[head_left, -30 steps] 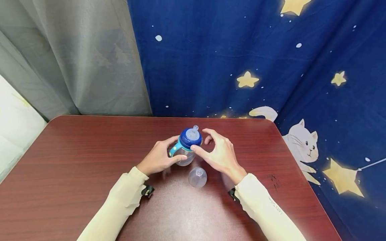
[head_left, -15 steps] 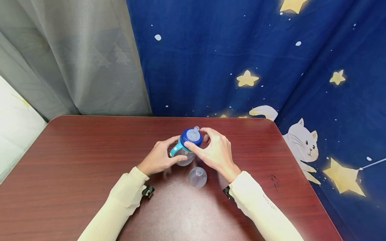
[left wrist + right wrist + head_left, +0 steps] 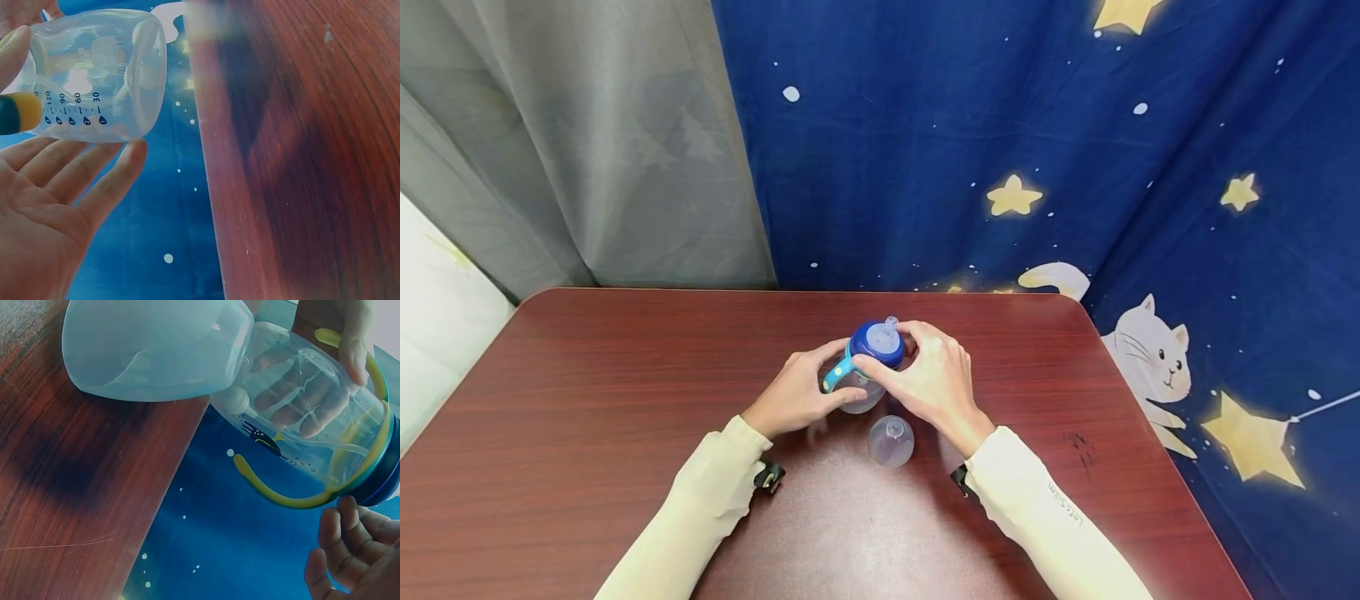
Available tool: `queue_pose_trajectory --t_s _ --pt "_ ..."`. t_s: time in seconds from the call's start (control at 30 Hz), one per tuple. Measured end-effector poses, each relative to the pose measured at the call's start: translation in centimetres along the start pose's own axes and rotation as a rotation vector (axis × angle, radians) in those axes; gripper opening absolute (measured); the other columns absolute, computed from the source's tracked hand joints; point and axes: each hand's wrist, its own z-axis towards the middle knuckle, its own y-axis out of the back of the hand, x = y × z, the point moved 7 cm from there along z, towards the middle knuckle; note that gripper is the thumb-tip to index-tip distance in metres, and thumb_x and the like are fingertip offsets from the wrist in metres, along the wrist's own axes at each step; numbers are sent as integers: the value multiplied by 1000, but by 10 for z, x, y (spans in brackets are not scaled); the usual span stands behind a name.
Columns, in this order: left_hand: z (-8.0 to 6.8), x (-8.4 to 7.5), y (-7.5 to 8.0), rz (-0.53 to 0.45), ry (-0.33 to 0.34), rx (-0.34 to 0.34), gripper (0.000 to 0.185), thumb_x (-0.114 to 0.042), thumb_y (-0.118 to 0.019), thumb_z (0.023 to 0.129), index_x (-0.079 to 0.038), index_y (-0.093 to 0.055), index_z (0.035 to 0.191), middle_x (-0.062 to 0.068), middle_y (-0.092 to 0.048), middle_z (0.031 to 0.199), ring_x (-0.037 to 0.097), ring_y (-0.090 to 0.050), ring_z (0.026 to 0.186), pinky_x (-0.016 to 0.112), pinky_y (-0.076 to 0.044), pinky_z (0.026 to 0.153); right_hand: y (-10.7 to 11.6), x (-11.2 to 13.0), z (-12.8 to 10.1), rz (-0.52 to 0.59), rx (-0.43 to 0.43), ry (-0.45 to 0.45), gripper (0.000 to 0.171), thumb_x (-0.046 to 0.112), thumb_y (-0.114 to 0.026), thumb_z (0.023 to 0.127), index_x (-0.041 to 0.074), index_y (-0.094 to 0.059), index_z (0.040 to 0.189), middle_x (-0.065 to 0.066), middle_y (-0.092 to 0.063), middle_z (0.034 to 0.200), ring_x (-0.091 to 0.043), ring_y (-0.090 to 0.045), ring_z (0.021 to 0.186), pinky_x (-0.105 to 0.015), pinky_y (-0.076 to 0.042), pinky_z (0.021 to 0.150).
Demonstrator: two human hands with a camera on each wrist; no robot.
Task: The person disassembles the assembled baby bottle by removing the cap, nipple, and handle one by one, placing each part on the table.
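Nearest the person, two cream sleeves (image 3: 700, 508) reach in over the dark red bench (image 3: 550, 433), and between the wrists a clear domed cap (image 3: 891, 441) sits on the wood by itself, just short of the hands. Just beyond it the left hand (image 3: 793, 396) holds the baby bottle (image 3: 865, 367), its fingers (image 3: 94, 181) curled round the clear body, which carries a printed measuring scale and a small picture. The bottle has a dark blue collar (image 3: 877, 343) with a clear teat standing up from it, and looped handles that read teal from the head view and yellow-green in the right wrist view. The right hand (image 3: 928, 383) grips the blue collar from the side, its fingers (image 3: 340, 544) bent round the rim. The bottle stands near the middle of the bench, slightly toward the far edge. Bare wood lies to the left and right of the hands. Past the far edge hang a grey curtain (image 3: 572, 142) on the left and a blue cloth (image 3: 1037, 142) with yellow stars and a white cat on the right.
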Motion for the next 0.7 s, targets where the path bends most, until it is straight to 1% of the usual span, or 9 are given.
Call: queue_pose_trajectory --t_s 0.2,0.3,0.37,0.47,0.6,0.7 --pt "-1 1 0 3 -5 8 71 -43 -80 84 -17 -52 143 -6 -68 121 7 -64 95 35 -53 83 -1 2 1 24 12 32 59 72 -72 73 19 -70 101 12 -57 81 -9 -54 72 -29 -46 60" --pt "-2 2 0 -8 -17 14 69 -41 -80 84 -17 -52 143 -6 -68 120 7 -64 94 34 -54 81 -2 2 1 47 37 54 57 69 -73 74 19 -70 103 12 -58 85 -11 -57 74 -29 -47 61" --pt "-2 2 0 -20 -27 19 68 -39 -80 85 -18 -52 143 -6 -68 120 7 -64 94 33 -54 81 -2 3 2 61 62 77 57 65 -75 76 17 -70 107 12 -58 88 -11 -57 76 -29 -48 62" --pt "-3 1 0 -35 -33 26 68 -38 -80 85 -18 -51 144 -5 -68 121 8 -65 95 33 -54 81 -3 4 2 64 102 115 59 61 -74 78 15 -69 114 10 -58 93 -10 -55 82 -30 -49 68" --pt "-3 2 0 -42 -24 31 68 -37 -80 85 -18 -51 144 -4 -68 121 8 -65 96 33 -55 81 -5 5 3 77 145 168 59 55 -74 81 11 -67 120 5 -59 100 -17 -55 95 -36 -48 79" --pt "-2 2 1 -44 -19 32 68 -38 -80 84 -18 -52 143 -4 -68 120 9 -65 95 33 -55 80 -6 5 3 103 168 201 57 50 -73 82 10 -66 122 3 -58 102 -20 -54 99 -37 -47 82"
